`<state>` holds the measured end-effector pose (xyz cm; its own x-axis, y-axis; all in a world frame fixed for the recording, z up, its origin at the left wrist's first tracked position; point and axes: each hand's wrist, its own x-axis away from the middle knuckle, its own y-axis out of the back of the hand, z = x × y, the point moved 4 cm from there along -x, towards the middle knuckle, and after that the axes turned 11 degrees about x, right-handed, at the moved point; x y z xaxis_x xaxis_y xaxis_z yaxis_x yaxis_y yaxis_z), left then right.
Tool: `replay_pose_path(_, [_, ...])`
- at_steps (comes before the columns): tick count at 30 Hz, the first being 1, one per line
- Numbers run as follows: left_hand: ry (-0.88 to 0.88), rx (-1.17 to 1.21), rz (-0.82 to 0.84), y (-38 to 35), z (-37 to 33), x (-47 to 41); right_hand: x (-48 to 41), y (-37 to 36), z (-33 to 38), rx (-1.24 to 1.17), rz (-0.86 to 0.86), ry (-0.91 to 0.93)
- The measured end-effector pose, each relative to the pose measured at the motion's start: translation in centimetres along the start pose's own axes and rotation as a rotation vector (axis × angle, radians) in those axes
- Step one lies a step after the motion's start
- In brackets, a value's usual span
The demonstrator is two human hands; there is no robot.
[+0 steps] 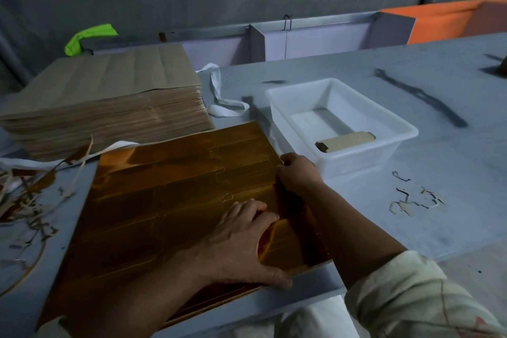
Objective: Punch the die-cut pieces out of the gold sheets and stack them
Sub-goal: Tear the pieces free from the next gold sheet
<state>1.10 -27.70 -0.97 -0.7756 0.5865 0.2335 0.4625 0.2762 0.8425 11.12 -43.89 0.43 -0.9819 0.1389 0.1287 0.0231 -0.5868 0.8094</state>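
The left hand [241,241] presses the gold sheet [164,195], fingers together; the right hand [299,170] pinches its right edge with curled fingers.

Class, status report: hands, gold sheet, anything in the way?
Left hand presses gold sheet. Right hand grips its right edge. Stacked pieces in white tub beside it. Nothing blocking.

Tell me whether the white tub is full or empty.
Nearly empty: the tub holds one small stack of pieces; the remaining floor is bare.

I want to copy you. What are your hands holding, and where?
The right hand grips the gold sheet by its right edge; the left hand presses down on top.
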Motion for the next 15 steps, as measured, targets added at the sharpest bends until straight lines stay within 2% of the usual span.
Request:
replay_pose_path(10, [0.035,0.019,0.023,-0.15,0.19,-0.05,-0.30,0.08,-0.26,-0.013,0.034,-0.013])
replay_pose_path(15, [-0.001,-0.004,-0.043,-0.02,0.09,-0.12,0.00,0.33,0.15,0.080,0.018,0.039])
